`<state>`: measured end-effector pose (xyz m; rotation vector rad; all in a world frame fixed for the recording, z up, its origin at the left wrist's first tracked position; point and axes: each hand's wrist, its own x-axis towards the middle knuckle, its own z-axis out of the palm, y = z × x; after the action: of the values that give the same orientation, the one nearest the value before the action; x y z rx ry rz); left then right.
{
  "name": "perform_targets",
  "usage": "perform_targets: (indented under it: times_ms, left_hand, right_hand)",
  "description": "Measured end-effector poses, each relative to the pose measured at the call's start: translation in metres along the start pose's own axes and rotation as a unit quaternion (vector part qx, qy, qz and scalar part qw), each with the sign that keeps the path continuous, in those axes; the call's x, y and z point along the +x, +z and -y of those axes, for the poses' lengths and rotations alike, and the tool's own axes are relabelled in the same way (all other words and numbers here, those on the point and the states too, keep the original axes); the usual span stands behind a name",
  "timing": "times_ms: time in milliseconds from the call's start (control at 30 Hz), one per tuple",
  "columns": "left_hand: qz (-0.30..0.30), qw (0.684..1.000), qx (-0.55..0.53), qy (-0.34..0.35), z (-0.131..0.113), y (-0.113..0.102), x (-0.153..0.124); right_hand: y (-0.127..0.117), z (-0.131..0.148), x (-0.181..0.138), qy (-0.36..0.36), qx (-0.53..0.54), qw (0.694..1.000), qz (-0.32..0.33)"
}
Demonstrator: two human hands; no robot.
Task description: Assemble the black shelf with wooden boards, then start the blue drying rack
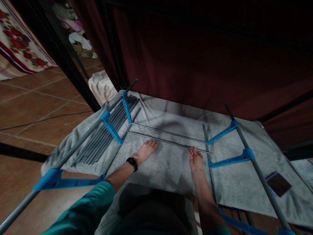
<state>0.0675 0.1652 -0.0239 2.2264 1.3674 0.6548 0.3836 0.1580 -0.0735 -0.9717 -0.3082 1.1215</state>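
A loose thin grey metal tube (171, 142) lies crosswise over the towel, its right end above the side tube on that side. At its left half, my left hand (147, 149) wears a black wristband and has its fingers curled against the tube. My right hand (196, 159) pinches the same tube nearer its right end, palm partly up. Just beyond, a second crosswise tube (168, 133) spans between blue plastic brackets: a left bracket (126, 107) and a right bracket (222, 132). These brackets join thin side tubes to thicker outer poles.
Several loose grey tubes (107, 130) lie side by side at the left on the grey towel (168, 169). A dark flat device (278, 183) rests at the right. Behind hangs a dark red curtain (195, 65). A thick left pole (80, 142) and right pole (262, 179) flank me.
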Motion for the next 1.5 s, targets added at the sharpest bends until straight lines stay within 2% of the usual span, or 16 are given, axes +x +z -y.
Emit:
perform_targets:
  times_ms: [267,400,467,533,633,667,767,867,933,1033,1233,1500]
  left_hand:
    - [-0.007,1.0,-0.022,0.0,-0.001,-0.001,0.001]
    - [-0.068,0.989,-0.132,-0.025,0.0,-0.005,0.001]
    - [-0.118,0.966,-0.218,-0.067,0.0,-0.006,0.002]
    - [-0.175,0.916,-0.334,-0.139,0.001,-0.006,0.004]
    - [-0.237,0.788,-0.503,-0.265,0.004,-0.004,0.01]
    - [-0.24,0.759,-0.532,-0.29,0.005,-0.003,0.011]
    - [-0.236,0.707,-0.591,-0.308,0.009,-0.005,0.013]
    - [-0.228,0.63,-0.675,-0.309,0.013,-0.01,0.013]
    - [-0.233,0.597,-0.704,-0.306,0.014,-0.012,0.014]
    - [-0.264,0.581,-0.71,-0.299,0.014,-0.011,0.017]
    - [-0.293,0.584,-0.697,-0.294,0.016,-0.009,0.024]
    - [-0.315,0.577,-0.68,-0.325,0.021,-0.007,0.027]
  right_hand:
    - [0.002,0.001,0.0,0.012,0.009,1.0,-0.013]
    - [0.001,0.0,0.0,0.006,0.007,1.0,-0.008]
    - [0.001,-0.001,0.0,0.001,0.007,1.0,-0.006]
    - [0.002,-0.001,-0.001,-0.003,0.005,1.0,-0.006]
    - [0.004,0.0,-0.002,-0.004,0.012,1.0,-0.003]
    - [0.005,0.0,-0.002,-0.003,0.016,1.0,-0.002]
    - [0.007,0.001,-0.003,0.001,0.017,1.0,0.007]
    - [0.008,0.0,-0.003,-0.003,0.025,1.0,0.013]
    - [0.009,0.0,-0.003,-0.007,0.039,0.999,0.009]
    - [0.011,0.001,-0.004,-0.006,0.056,0.998,0.007]
    - [0.012,0.003,-0.002,-0.007,0.068,0.998,-0.002]
    - [0.019,0.004,0.0,-0.02,0.084,0.995,-0.041]
